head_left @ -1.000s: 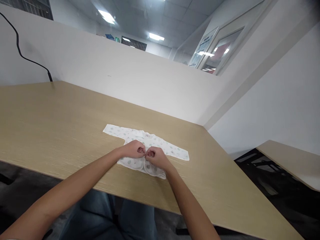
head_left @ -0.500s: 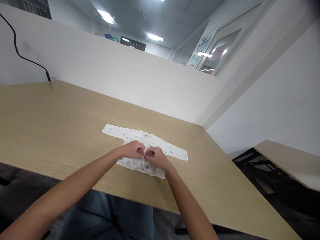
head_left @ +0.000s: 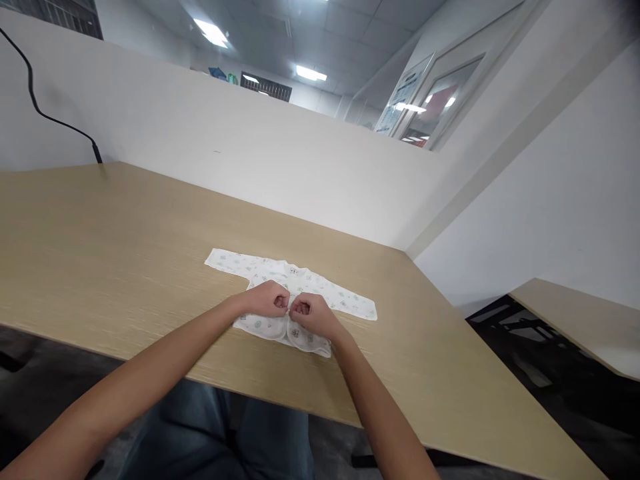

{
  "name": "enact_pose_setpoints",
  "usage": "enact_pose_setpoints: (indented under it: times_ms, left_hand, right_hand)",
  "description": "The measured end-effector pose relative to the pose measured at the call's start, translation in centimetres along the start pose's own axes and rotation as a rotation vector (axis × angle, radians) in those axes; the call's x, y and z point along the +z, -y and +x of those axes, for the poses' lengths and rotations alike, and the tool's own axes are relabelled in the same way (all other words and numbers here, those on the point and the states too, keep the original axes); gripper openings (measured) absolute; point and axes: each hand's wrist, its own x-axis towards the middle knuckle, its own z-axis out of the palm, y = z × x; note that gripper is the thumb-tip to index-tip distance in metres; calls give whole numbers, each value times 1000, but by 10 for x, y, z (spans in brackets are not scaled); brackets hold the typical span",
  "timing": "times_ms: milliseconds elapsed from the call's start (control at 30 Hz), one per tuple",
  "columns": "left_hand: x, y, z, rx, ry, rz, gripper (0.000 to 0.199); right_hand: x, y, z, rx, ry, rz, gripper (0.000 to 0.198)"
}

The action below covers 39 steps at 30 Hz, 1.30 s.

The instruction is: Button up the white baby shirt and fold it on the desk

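A small white baby shirt [head_left: 270, 270] with a faint print lies spread on the table, its sleeves stretched out to both sides and its collar away from me. Its front opening runs down the middle. My left hand [head_left: 269, 298] is closed in a pinch on the left edge of that opening. Close beside it, my right hand [head_left: 314, 315] pinches the right edge, the fingertips of both hands almost meeting. The fingers cover whatever fastening may be at that spot. Below the hands, the two rounded front hems hang slightly apart.
The shirt rests near the front edge of a wooden table [head_left: 150, 227]. A white partition wall [head_left: 260, 160] rises behind it, with a black cable [head_left: 60, 122] at the far left. Another table [head_left: 580, 320] stands at the right. My legs are under the near edge.
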Motion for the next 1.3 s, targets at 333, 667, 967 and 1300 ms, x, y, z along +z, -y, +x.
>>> enact_pose_setpoints:
  times_ms: [333,667,967,1300]
  left_hand:
    - [-1,4,1,63,1,32,5]
    - [1,7,0,59,-11,118,3]
    - [-5,5,-3,4,21,134,9]
    - [-8,5,-4,75,-95,174,24]
  right_hand:
    - [0,3,-1,-58,-12,-25,4]
    - [-8,5,2,106,120,118,23]
    - [-10,0,0,143,51,64,26]
    - [-8,-6,1,47,-49,112,21]
